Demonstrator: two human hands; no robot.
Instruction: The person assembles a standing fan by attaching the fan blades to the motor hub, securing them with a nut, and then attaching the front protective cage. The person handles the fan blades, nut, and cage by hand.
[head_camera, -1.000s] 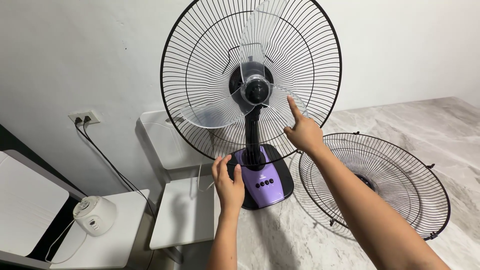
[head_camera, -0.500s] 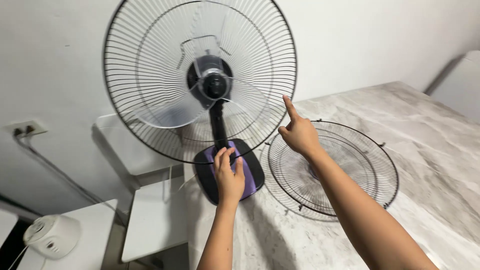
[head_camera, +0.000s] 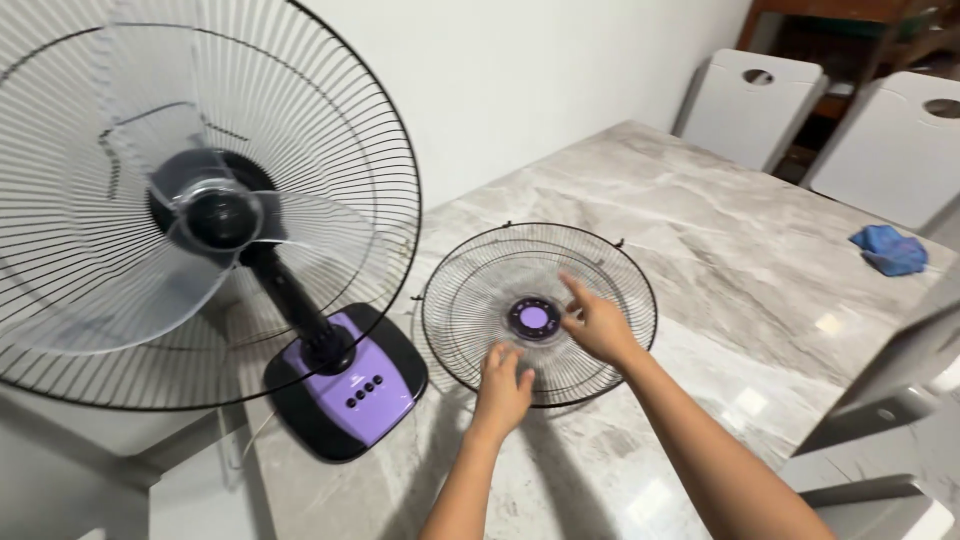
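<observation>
1. The front fan grille (head_camera: 590, 275), a round guard of black wire with a purple disc at its hub, lay flat on the marble bench (head_camera: 720, 230), just to the right of the fan's base.
2. The left hand (head_camera: 502, 388) rested at the near rim of the grille, its fingers (head_camera: 497, 358) bent loosely over the wires; whether they actually gripped the rim could not be told.
3. The right hand (head_camera: 598, 325) lay on top of the grille just beside the purple hub, with its fingers (head_camera: 574, 291) spread and released, grasping nothing, and the forefinger pointed toward the far rim.
4. The table fan (head_camera: 215, 215) stood upright at the left end of the bench on its black and purple base (head_camera: 345, 392), which carried a row of dark buttons.
5. The fan's rear guard was in place, and the clear blades (head_camera: 130, 270) stood uncovered in front of it around a black centre cap.
6. A crumpled blue cloth (head_camera: 890, 250) lay near the far right edge of the bench, well apart from both hands.
7. Two white chairs (head_camera: 880, 130) stood behind the bench at the upper right.
</observation>
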